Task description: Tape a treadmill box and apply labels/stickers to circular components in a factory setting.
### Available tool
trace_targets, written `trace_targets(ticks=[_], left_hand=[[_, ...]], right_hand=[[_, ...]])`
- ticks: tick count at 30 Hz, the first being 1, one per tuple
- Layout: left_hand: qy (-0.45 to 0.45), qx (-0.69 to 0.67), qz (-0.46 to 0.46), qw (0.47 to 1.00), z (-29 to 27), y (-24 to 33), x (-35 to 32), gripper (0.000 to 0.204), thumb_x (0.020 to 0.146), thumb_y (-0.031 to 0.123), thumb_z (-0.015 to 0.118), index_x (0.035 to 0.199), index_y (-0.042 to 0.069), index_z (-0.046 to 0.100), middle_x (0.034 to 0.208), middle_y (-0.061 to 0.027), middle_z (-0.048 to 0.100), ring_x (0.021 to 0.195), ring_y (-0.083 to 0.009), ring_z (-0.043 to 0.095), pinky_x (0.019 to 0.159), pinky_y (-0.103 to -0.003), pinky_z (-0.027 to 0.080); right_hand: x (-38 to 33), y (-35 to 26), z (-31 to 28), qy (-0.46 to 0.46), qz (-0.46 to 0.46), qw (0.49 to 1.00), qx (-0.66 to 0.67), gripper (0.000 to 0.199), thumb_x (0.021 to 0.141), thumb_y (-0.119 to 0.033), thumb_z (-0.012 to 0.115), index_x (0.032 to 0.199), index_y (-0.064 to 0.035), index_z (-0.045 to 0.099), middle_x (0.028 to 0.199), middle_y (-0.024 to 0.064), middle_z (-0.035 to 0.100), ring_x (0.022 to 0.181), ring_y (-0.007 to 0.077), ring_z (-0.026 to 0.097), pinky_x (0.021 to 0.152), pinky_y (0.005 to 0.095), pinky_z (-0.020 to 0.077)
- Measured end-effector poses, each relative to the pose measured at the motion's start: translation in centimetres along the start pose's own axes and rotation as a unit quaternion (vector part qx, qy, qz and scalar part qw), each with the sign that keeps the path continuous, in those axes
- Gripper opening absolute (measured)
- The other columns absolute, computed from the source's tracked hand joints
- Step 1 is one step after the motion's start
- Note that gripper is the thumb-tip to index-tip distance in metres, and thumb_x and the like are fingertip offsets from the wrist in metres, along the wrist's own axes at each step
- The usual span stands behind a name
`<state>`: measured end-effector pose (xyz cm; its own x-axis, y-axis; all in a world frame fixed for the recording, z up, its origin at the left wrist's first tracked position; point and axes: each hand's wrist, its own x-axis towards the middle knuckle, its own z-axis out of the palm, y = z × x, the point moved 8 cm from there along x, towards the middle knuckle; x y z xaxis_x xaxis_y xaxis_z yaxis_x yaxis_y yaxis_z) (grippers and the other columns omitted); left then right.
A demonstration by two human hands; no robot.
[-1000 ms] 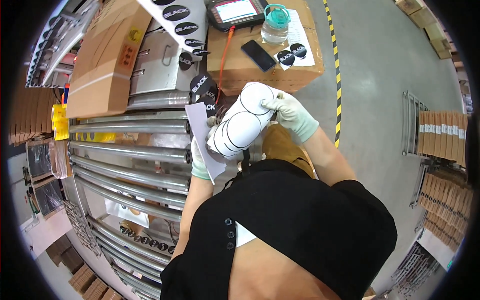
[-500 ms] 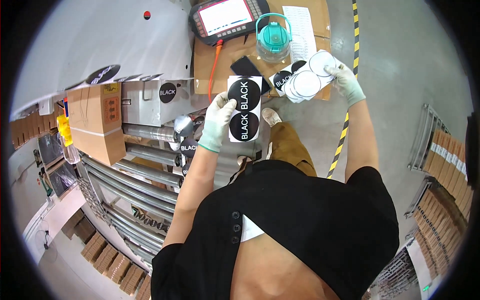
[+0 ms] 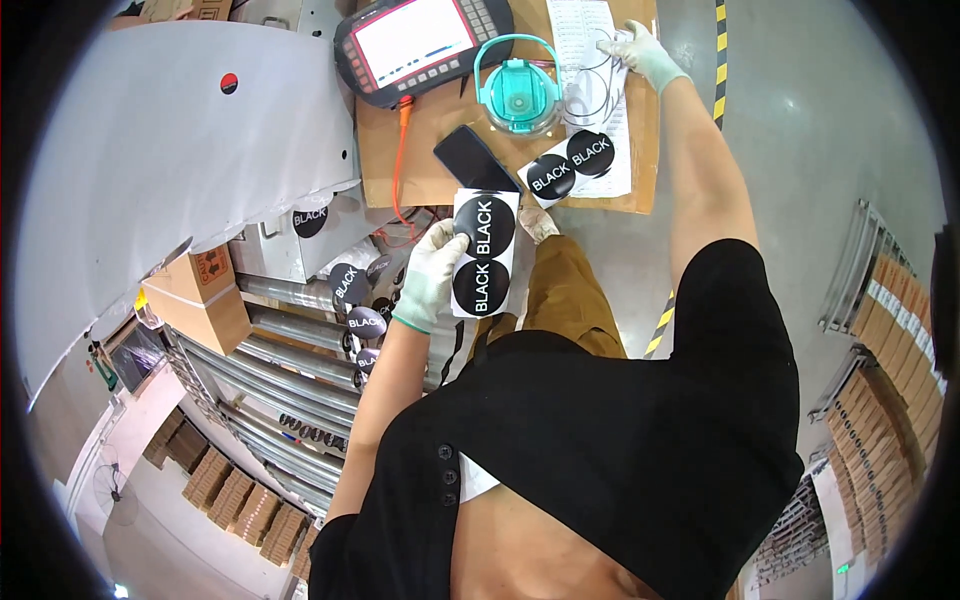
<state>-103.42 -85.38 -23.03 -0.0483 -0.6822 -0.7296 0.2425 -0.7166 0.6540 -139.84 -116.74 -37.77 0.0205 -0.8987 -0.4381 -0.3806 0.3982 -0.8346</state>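
My left hand [image 3: 430, 280], in a pale glove, grips a stack of white sticker sheets [image 3: 506, 255] by its left edge, thumb on top; each visible face has two round black stickers with white lettering. My right hand [image 3: 645, 55], gloved too, reaches out over the far right of the cardboard-topped surface. Its fingers are on the upper end of white sticker backing sheets [image 3: 592, 95] marked with circle outlines, which lie over a printed paper list [image 3: 615, 165]. Nearer to me, another sheet with two black round stickers [image 3: 570, 165] overlaps that list.
A dark phone [image 3: 472, 160], a clear bottle with teal lid [image 3: 520, 95] and a handheld control panel [image 3: 420, 45] with an orange cable [image 3: 402, 150] occupy the cardboard [image 3: 640, 190]. Left are a roller conveyor [image 3: 290, 325], a carton [image 3: 200, 300] and a large pale machine housing [image 3: 220, 140].
My right hand has moved away from me with the backing sheets, onto the paper list. The two-sticker sheet now lies apart from them. My left hand keeps its stack, slightly nearer to me.
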Motion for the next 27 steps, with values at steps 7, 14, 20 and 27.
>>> trace_targets(ticks=[7,14,20,27], left_hand=[[-0.017,0.04,-0.017,0.999,2.3,0.1,2.6,0.02,0.09,0.006,0.055,0.109,0.0,0.056,0.097,-0.0026,0.062,0.089,-0.0095,0.056,0.084,-0.025,0.045],[-0.061,0.083,-0.011,0.995,5.4,0.9,5.3,0.019,0.09,0.002,0.055,0.109,0.0,0.056,0.095,-0.0013,0.061,0.088,-0.0085,0.056,0.081,-0.023,0.044],[-0.099,0.083,-0.011,0.992,7.1,0.7,6.3,0.017,0.09,0.004,0.054,0.106,0.001,0.057,0.094,-0.0005,0.06,0.087,-0.0078,0.055,0.081,-0.023,0.043],[-0.116,0.112,-0.006,0.987,9.6,0.4,11.3,0.026,0.088,0.004,0.057,0.113,-0.003,0.056,0.098,-0.003,0.063,0.087,-0.0102,0.057,0.081,-0.023,0.044]], right_hand=[[-6.1,-0.6,0.1,0.124,0.004,0.984,-0.13,0.097,0.068,-0.041,0.08,0.14,0.0032,0.032,0.139,0.0238,0.042,0.128,0.0304,0.043,0.105,0.0349,0.0365],[-7.6,-0.8,0.9,0.199,0.066,0.978,0.014,0.096,0.069,-0.022,0.081,0.142,0.0037,0.025,0.138,0.024,0.043,0.127,0.0305,0.045,0.106,0.0336,0.0353],[-5.0,-1.1,2.7,0.113,0.018,0.987,0.11,0.082,0.074,-0.008,0.075,0.14,0.0039,0.029,0.136,0.0232,0.045,0.125,0.0283,0.047,0.104,0.0324,0.0371],[-7.6,-4.0,-0.4,0.225,0.03,0.953,-0.202,0.079,0.077,-0.042,0.069,0.136,0.0018,0.039,0.133,0.0242,0.047,0.128,0.0359,0.041,0.105,0.041,0.0349]])
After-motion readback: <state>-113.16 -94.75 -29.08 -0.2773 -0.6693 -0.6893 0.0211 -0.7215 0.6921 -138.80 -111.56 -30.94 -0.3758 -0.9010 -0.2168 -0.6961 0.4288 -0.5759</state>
